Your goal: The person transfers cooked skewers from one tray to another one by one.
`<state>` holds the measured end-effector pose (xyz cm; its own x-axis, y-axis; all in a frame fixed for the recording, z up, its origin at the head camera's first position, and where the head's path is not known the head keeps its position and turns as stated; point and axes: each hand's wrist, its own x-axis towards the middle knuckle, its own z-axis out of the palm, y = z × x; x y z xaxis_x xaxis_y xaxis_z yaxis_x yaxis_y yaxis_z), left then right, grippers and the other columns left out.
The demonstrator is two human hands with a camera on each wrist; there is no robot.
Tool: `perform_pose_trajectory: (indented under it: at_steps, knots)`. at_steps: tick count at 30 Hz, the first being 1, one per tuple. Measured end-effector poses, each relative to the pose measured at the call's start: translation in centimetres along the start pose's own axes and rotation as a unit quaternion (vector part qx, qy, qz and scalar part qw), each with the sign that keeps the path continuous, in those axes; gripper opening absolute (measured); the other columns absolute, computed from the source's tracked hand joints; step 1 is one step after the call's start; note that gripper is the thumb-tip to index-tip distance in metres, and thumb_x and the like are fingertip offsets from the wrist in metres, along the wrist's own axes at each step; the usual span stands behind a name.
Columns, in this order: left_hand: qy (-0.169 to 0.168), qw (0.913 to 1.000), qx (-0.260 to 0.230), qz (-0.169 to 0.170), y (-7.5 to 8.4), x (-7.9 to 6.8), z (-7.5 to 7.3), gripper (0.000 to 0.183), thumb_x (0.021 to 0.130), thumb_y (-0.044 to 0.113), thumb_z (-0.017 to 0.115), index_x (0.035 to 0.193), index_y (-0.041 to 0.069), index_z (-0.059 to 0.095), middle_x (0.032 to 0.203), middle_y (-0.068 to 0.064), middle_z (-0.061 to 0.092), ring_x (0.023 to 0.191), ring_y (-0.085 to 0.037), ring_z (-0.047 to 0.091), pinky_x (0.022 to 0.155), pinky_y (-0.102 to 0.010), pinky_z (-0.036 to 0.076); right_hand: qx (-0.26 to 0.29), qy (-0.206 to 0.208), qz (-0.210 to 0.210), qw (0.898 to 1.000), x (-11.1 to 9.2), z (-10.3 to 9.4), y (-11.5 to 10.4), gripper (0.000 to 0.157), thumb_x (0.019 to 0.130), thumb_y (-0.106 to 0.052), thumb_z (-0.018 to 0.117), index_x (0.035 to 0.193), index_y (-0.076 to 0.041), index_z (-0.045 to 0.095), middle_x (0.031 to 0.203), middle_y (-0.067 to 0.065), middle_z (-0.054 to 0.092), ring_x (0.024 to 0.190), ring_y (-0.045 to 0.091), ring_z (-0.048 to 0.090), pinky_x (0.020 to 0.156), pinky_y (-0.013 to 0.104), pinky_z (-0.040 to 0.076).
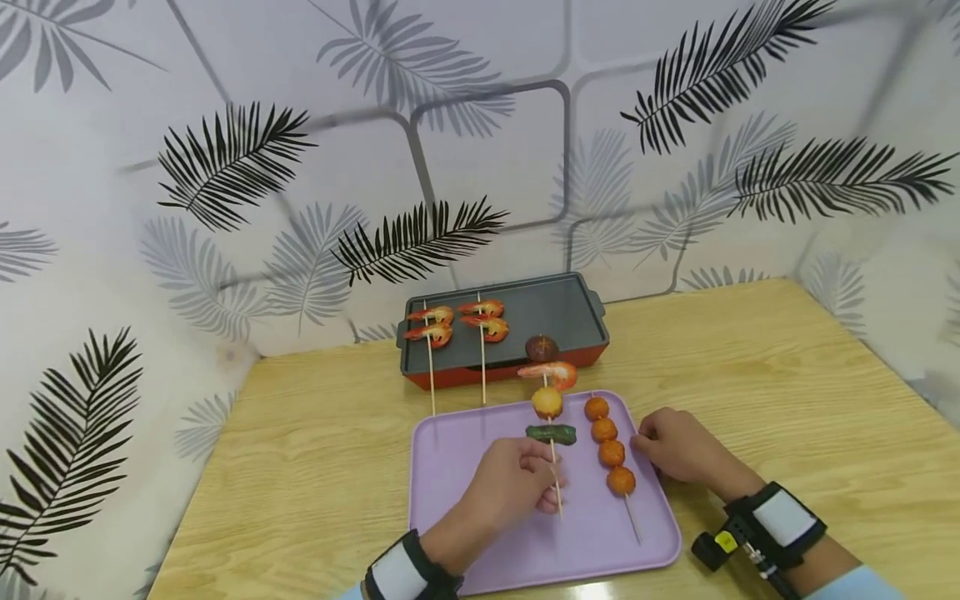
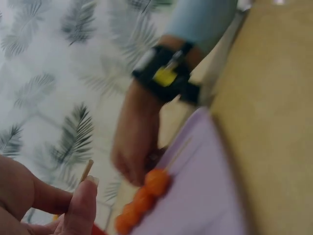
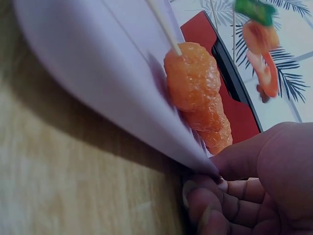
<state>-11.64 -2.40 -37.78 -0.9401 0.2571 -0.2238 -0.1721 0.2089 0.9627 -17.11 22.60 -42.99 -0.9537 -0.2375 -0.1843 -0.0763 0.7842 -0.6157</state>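
My left hand [image 1: 510, 479] pinches the stick of a mixed skewer [image 1: 547, 403] between thumb and fingers, above the lilac tray [image 1: 457, 533]. Threaded on this stick are a green pepper-like piece [image 1: 551, 434], a yellow ball, a shrimp [image 1: 551, 374] and a dark mushroom cap [image 1: 542, 347] at the tip. The tip overlaps the grill's front edge in the head view. My right hand [image 1: 678, 446] grips the tray's right rim, thumb above and fingers beneath, as the right wrist view shows. A skewer of orange balls [image 3: 193, 83] lies on the tray close to that hand.
Behind the tray stands a red and black grill pan [image 1: 540, 308]. Two shrimp skewers, a left one [image 1: 431, 367] and a right one [image 1: 483, 358], lie across its left part, sticks jutting out over the front. A patterned wall [image 1: 510, 167] rises behind the wooden table [image 1: 315, 467].
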Motion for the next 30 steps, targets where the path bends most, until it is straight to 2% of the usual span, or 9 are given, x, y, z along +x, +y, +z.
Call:
perform_pose_trajectory:
  at_steps: [4, 9, 20, 30]
  knots:
    - [-0.028, 0.9991, -0.031, -0.005, -1.6, -2.3, 0.6, 0.014, 0.089, -0.006, 0.053, 0.1, -0.007, 0.06, 0.075, -0.008, 0.067, 0.053, -0.011, 0.058, 0.054, -0.026, 0.056, 0.004, -0.004, 0.005, 1.0, -0.1, 0.0, 0.0, 0.016, 0.093, -0.015, 0.061, 0.081, -0.006, 0.067, 0.061, 0.001, 0.055, 0.054, 0.015, 0.053, 0.049, 0.029, 0.044]
    - [-0.035, 0.998, -0.053, 0.005, -2.5, -3.5, 1.1, 0.016, 0.087, -0.007, 0.051, 0.101, -0.009, 0.06, 0.076, -0.009, 0.067, 0.054, -0.011, 0.058, 0.053, -0.024, 0.056, 0.006, -0.003, 0.001, 1.0, -0.1, -0.1, -0.1, 0.017, 0.093, -0.015, 0.06, 0.081, -0.006, 0.067, 0.061, 0.002, 0.055, 0.054, 0.016, 0.053, 0.049, 0.029, 0.045]
    - [-0.019, 0.9978, -0.063, -0.007, -4.8, -3.3, 2.3, 0.013, 0.085, -0.01, 0.05, 0.092, -0.006, 0.061, 0.074, -0.01, 0.067, 0.051, -0.009, 0.056, 0.051, -0.021, 0.053, 0.005, -0.007, 0.003, 1.0, -0.1, 0.0, 0.0, 0.018, 0.094, -0.016, 0.06, 0.082, -0.006, 0.067, 0.061, 0.001, 0.055, 0.054, 0.015, 0.053, 0.05, 0.029, 0.044]
    - [-0.017, 0.9975, -0.066, -0.017, -6.0, -3.0, 2.9, 0.01, 0.088, -0.009, 0.055, 0.095, -0.007, 0.062, 0.074, -0.009, 0.068, 0.051, -0.008, 0.057, 0.053, -0.024, 0.055, 0.007, -0.012, 0.005, 1.0, 0.0, -0.2, -0.1, 0.017, 0.095, -0.016, 0.06, 0.084, -0.005, 0.068, 0.063, 0.001, 0.056, 0.055, 0.016, 0.053, 0.05, 0.03, 0.045]
